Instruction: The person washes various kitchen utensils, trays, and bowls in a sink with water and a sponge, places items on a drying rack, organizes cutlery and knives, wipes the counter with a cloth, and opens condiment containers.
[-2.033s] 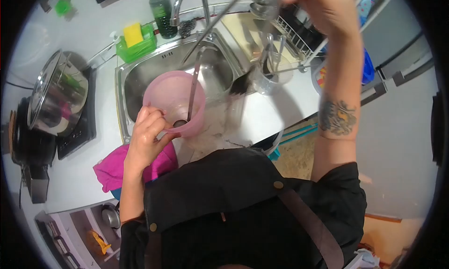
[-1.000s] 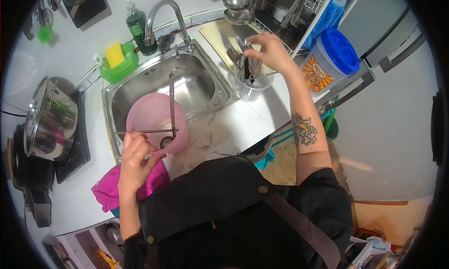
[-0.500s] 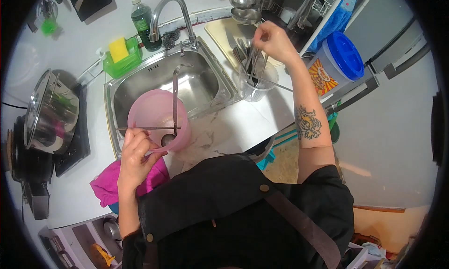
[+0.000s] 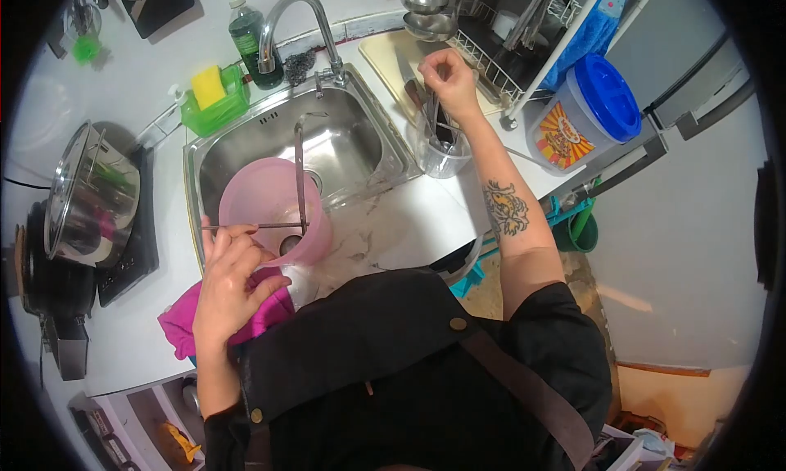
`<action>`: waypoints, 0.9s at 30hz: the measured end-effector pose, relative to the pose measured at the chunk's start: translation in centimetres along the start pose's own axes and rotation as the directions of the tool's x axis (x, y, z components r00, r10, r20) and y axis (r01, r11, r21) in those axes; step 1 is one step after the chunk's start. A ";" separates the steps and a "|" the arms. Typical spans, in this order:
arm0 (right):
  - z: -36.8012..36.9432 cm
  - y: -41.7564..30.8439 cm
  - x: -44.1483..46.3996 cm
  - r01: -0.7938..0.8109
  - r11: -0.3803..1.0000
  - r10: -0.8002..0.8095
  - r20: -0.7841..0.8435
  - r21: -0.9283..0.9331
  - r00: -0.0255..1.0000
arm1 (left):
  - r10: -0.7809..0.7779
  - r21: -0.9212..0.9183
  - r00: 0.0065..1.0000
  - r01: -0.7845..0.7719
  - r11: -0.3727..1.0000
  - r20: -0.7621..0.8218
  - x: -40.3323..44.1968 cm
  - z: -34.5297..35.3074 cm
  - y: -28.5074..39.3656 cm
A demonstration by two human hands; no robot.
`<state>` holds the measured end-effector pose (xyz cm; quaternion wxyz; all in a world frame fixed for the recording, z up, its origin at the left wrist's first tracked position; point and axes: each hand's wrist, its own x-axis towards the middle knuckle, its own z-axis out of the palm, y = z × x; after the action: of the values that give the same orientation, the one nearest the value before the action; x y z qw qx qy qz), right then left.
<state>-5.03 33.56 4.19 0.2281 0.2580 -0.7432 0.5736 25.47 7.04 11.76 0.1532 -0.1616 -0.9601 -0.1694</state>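
My left hand is at the near rim of a pink plastic tub, its fingers over the edge and thumb spread away. A ladle stands tilted inside the tub, hook end up. Across the tub lies a thin metal rod, passing by my left fingertips. My right hand is pinched closed above a clear plastic container of cutlery. What sits between those fingertips is hidden. A thin handle sticks out of the container to the right.
A steel sink with a faucet lies behind the tub. Beyond the container are a cutting board with a knife and a wire dish rack. A blue-lidded bucket stands right. A pot stands left, a magenta cloth near.
My right hand has moved left and slightly down over the cutlery container. My left thumb has come off the tub's rim, and the tub and ladle have shifted slightly left.
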 end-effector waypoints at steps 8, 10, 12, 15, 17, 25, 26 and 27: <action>0.2 -1.1 -1.0 0.111 0.993 -0.114 0.141 0.034 0.983 | 0.042 0.016 0.887 -0.056 0.998 0.459 -0.2 -3.4 1.2; 0.1 -1.0 -1.0 0.113 0.993 -0.110 0.153 -0.013 0.982 | 0.045 0.013 0.858 -0.060 0.998 0.512 -0.3 -4.5 2.0; 0.1 -1.4 -1.1 0.200 0.978 -0.185 0.181 -0.066 0.966 | -0.065 0.050 0.817 0.045 0.998 0.572 -0.2 -5.5 3.2; -0.1 -2.1 -1.4 0.187 0.982 -0.175 0.202 -0.042 0.964 | -0.078 0.144 0.807 -0.008 0.990 0.586 1.7 -8.4 5.2; -0.2 -2.5 -1.6 0.148 0.989 -0.137 0.221 -0.032 0.966 | -0.071 0.226 0.840 -0.063 0.972 0.538 4.7 -9.9 7.2; 0.5 -3.1 -2.5 0.082 0.993 -0.069 0.150 -0.083 0.986 | 0.390 0.140 0.843 -0.466 0.874 0.369 22.7 8.3 16.6; 0.4 -3.1 -2.4 0.089 0.994 -0.080 0.141 -0.063 0.987 | 0.478 0.061 0.795 -0.535 0.843 0.375 24.5 12.0 16.7; 0.4 -3.0 -2.3 0.098 0.994 -0.089 0.144 -0.057 0.986 | 0.475 0.012 0.779 -0.526 0.851 0.409 25.5 14.8 16.7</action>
<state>-1.34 32.87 4.82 0.2098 0.3251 -0.7625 0.5185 5.03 33.99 12.00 0.0078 -0.4315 -0.9017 -0.0260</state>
